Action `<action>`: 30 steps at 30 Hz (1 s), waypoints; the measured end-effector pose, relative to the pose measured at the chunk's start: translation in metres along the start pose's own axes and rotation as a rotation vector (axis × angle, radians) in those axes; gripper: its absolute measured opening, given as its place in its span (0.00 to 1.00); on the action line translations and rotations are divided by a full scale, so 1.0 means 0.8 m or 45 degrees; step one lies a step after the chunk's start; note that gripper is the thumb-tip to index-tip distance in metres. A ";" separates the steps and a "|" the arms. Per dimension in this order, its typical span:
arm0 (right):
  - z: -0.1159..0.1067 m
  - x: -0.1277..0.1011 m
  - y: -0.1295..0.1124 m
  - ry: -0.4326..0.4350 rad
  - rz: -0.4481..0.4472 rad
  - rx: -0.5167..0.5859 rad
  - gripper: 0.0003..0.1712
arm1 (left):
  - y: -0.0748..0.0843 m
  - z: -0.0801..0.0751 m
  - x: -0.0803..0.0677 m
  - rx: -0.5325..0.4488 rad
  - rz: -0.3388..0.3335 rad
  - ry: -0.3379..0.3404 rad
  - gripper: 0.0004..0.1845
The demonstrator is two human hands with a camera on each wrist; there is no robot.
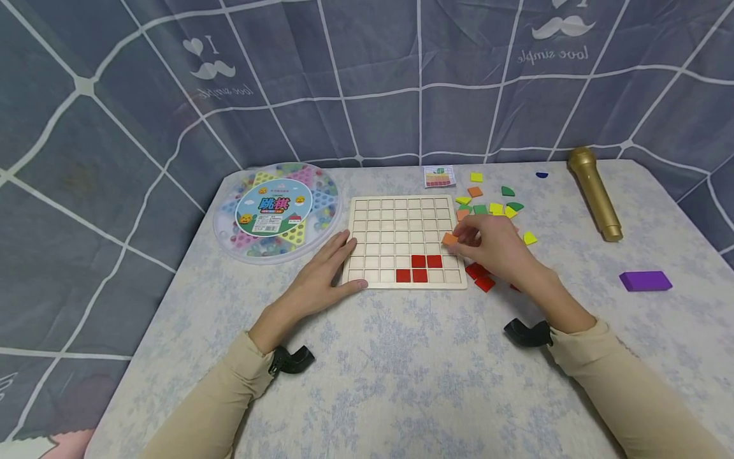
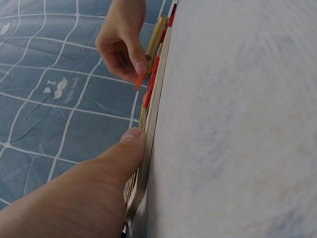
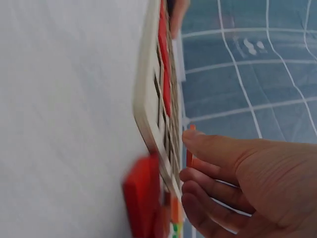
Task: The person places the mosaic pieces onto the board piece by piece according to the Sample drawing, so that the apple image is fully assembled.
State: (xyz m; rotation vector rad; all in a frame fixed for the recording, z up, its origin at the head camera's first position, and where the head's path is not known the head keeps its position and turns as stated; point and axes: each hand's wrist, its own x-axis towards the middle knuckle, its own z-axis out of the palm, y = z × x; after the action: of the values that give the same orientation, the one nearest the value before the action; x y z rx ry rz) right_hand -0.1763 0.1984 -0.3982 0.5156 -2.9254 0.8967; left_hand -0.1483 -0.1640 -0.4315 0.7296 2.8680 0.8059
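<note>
A wooden grid board [image 1: 378, 242] lies on the table, with several red square tiles [image 1: 419, 261] set in its two nearest rows. My left hand [image 1: 315, 280] rests along the board's left edge, fingers extended and thumb on the near left corner. Above the board's right side, my right hand [image 1: 499, 245] pinches an orange square tile [image 1: 450, 239] between thumb and fingertips. In the left wrist view the orange tile [image 2: 139, 82] is held slanted over the board, above its surface. Loose red tiles [image 1: 483, 283] lie beside the board, below the right hand.
Yellow tiles [image 1: 476, 177] and green tiles [image 1: 507, 190] are scattered to the board's right. A small pattern card [image 1: 439, 176] lies behind it. On the left is a round Chinese checkers set [image 1: 275, 210]; to the right are a gold microphone [image 1: 596, 194] and a purple block [image 1: 645, 281].
</note>
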 end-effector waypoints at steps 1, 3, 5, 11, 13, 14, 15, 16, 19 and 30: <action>0.004 0.000 -0.001 -0.008 -0.009 0.005 0.14 | 0.000 0.000 0.000 0.000 0.002 0.002 0.50; 0.011 0.001 -0.003 -0.014 -0.035 0.024 0.14 | 0.000 0.000 -0.001 0.000 0.004 0.003 0.50; 0.016 0.001 -0.005 -0.015 -0.053 0.051 0.15 | 0.000 0.000 -0.001 -0.002 0.006 0.005 0.50; 0.025 0.000 -0.010 0.019 -0.071 0.112 0.12 | 0.001 0.000 -0.001 -0.010 0.010 0.005 0.50; 0.027 0.000 -0.011 0.007 -0.082 0.117 0.10 | 0.000 0.000 -0.001 -0.009 0.011 0.004 0.50; 0.028 0.000 -0.012 0.000 -0.090 0.117 0.10 | 0.000 0.000 0.000 -0.011 0.011 0.004 0.50; 0.029 0.000 -0.013 -0.009 -0.097 0.113 0.09 | 0.000 0.000 0.000 -0.009 0.011 0.003 0.50; 0.030 0.000 -0.014 -0.014 -0.105 0.105 0.09 | -0.001 0.000 0.000 -0.007 0.011 0.003 0.50; 0.031 -0.001 -0.016 0.000 -0.125 0.072 0.09 | -0.001 0.000 0.001 -0.007 0.010 0.001 0.50; 0.036 -0.004 -0.028 -0.107 -0.325 0.046 0.14 | -0.003 0.001 0.002 -0.011 0.007 0.001 0.49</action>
State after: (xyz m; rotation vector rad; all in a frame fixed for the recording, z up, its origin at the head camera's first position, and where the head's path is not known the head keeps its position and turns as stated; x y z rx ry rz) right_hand -0.1644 0.1659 -0.4099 0.9248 -2.8295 0.9154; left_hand -0.1502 -0.1646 -0.4331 0.7371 2.8624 0.8184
